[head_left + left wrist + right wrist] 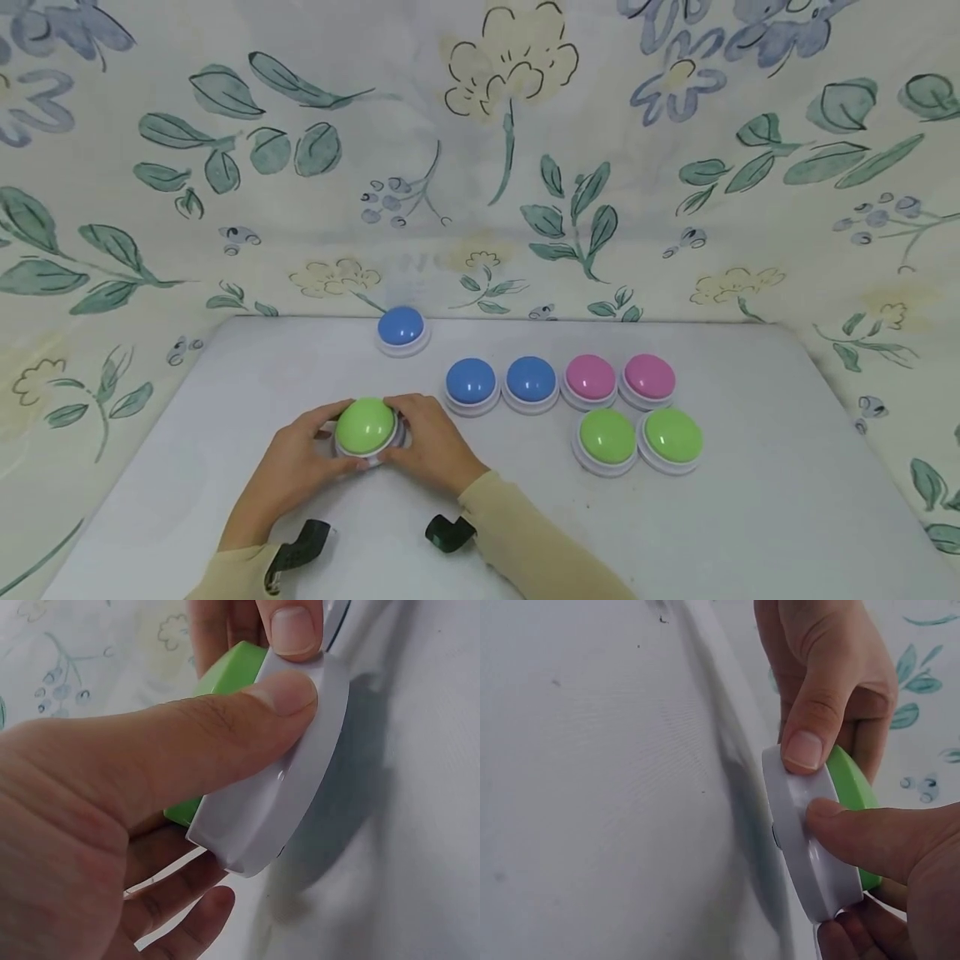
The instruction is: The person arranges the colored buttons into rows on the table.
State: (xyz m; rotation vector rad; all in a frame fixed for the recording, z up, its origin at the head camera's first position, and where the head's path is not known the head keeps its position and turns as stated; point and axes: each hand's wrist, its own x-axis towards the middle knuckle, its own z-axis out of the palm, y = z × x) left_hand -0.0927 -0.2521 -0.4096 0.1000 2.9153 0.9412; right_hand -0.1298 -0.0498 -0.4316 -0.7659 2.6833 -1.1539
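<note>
A green dome push button on a white round base is held by both hands at the left of the table. My left hand grips its left side, with the thumb on the white base in the left wrist view. My right hand grips the opposite side, its thumb on the base as well. In the right wrist view the button's white base is just above the table, over its shadow. Nearest to the right hand stands a blue push button.
Another blue button and two pink buttons continue that row to the right. Two more green buttons sit in front of the pink ones. A lone blue button stands near the back edge, before a flowered cloth.
</note>
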